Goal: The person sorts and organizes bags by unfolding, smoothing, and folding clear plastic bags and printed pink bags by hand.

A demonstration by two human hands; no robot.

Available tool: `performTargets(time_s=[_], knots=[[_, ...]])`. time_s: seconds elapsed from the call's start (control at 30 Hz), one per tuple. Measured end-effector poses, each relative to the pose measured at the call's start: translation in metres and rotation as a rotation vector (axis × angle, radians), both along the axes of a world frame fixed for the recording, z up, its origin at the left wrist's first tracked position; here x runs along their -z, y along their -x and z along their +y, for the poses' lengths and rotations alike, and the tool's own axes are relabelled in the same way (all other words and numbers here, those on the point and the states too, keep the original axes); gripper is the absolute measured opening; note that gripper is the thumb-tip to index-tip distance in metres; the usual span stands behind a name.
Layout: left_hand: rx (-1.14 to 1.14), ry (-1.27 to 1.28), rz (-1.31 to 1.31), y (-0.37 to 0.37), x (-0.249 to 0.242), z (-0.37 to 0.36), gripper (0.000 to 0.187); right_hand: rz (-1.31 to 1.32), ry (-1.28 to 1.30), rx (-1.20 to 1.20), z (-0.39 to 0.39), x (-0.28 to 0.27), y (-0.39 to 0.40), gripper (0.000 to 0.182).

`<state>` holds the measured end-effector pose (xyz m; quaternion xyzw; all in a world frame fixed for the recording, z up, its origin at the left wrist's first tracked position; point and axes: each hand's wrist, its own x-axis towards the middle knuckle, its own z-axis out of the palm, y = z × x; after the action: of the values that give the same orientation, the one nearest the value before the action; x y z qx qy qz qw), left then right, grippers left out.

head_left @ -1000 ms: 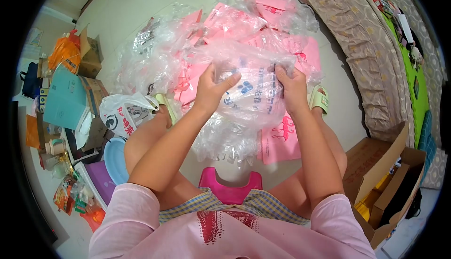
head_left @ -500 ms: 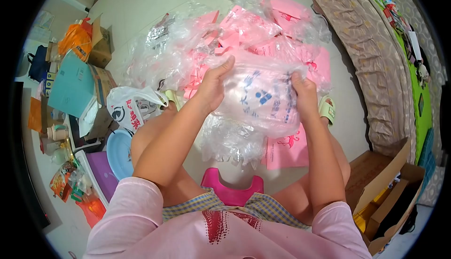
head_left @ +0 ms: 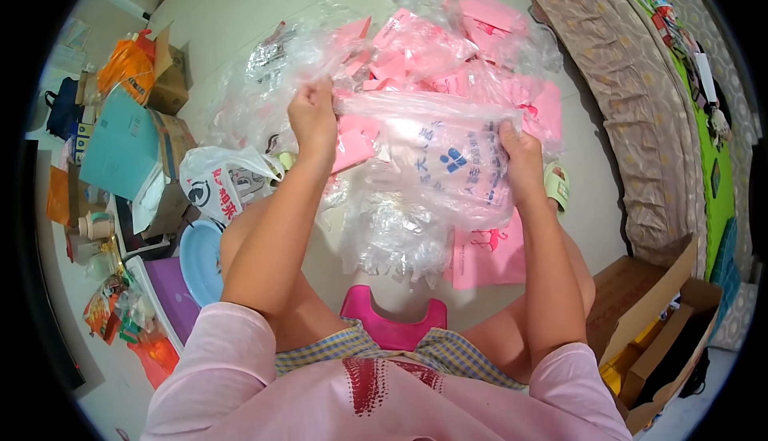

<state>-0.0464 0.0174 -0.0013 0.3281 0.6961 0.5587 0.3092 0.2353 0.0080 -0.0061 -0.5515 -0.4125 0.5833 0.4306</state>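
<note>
A clear plastic bag (head_left: pixel 480 171) with blue printed characters is stretched in front of me, above the floor. My right hand (head_left: pixel 524 157) grips its right edge, thumb on top. At the upper left, my left hand (head_left: pixel 314 121) is closed, apparently around the gathered left end of the same bag; its fingertips are partly hidden. Beneath and beyond the bag lies a heap of crumpled clear plastic (head_left: pixel 264 105) mixed with pink bags (head_left: pixel 400 29). Nearer to me are more crumpled plastic (head_left: pixel 396 237) and a flat pink bag with a flamingo print (head_left: pixel 488 261).
A pink stool (head_left: pixel 392 325) shows between my legs. At left stand a white carrier bag (head_left: pixel 224 181), a light-blue basin (head_left: pixel 202 261) and cardboard boxes (head_left: pixel 170 81). An open carton (head_left: pixel 660 345) is at lower right, beside a fabric-covered sofa or bed (head_left: pixel 616 97).
My left hand has moved left and slightly up, pulling the bag's upper edge out wider. The right hand stays nearly in place, holding the other side.
</note>
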Motion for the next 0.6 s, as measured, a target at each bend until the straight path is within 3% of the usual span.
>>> performTargets(time_s=[0.03, 0.07, 0.13, 0.17, 0.23, 0.27, 0.33, 0.37, 0.4, 0.43, 0.47, 0.53, 0.6], knots=[[-0.044, -0.140, 0.179, -0.004, -0.004, 0.003, 0.032, -0.017, -0.016, -0.041, 0.000, -0.002, -0.003, 0.033], [-0.040, -0.140, 0.176, -0.008, -0.008, 0.004, 0.032, -0.020, -0.015, -0.037, -0.001, -0.003, -0.003, 0.033], [0.206, -0.464, 0.717, -0.024, -0.027, -0.004, 0.038, -0.078, -0.039, -0.329, -0.005, -0.004, 0.004, 0.029], [0.211, -0.462, 0.716, -0.037, -0.026, -0.010, 0.038, -0.115, -0.124, -0.380, -0.009, -0.008, 0.009, 0.025], [0.653, -0.368, 0.680, -0.060, -0.022, -0.023, 0.027, -0.169, -0.108, -0.483, -0.011, -0.017, 0.013, 0.024], [0.656, -0.364, 0.674, -0.058, -0.018, -0.024, 0.027, -0.223, -0.097, -0.590, -0.012, -0.020, 0.014, 0.024], [1.198, 0.109, 0.290, -0.055, -0.015, -0.025, 0.020, -0.215, -0.053, -0.601, -0.012, -0.020, 0.013, 0.024], [1.130, 0.262, 0.099, -0.055, -0.014, -0.024, 0.017, -0.243, 0.027, -0.687, -0.010, -0.019, 0.008, 0.024], [1.133, 0.262, 0.101, -0.054, -0.014, -0.023, 0.017, -0.270, 0.107, -0.771, -0.008, -0.017, 0.003, 0.024], [0.906, 0.201, -0.028, -0.050, -0.013, -0.020, 0.017, -0.269, 0.107, -0.766, -0.007, -0.017, 0.000, 0.024], [0.677, 0.140, -0.153, -0.046, -0.011, -0.017, 0.017, -0.200, 0.113, -0.666, -0.006, -0.016, -0.004, 0.026], [0.572, 0.117, -0.269, -0.038, -0.005, -0.014, 0.019, -0.132, 0.114, -0.568, -0.005, -0.014, -0.006, 0.030], [0.308, 0.154, -0.600, -0.032, 0.001, -0.013, 0.021, 0.362, 0.240, -0.217, -0.004, -0.007, -0.004, 0.056]])
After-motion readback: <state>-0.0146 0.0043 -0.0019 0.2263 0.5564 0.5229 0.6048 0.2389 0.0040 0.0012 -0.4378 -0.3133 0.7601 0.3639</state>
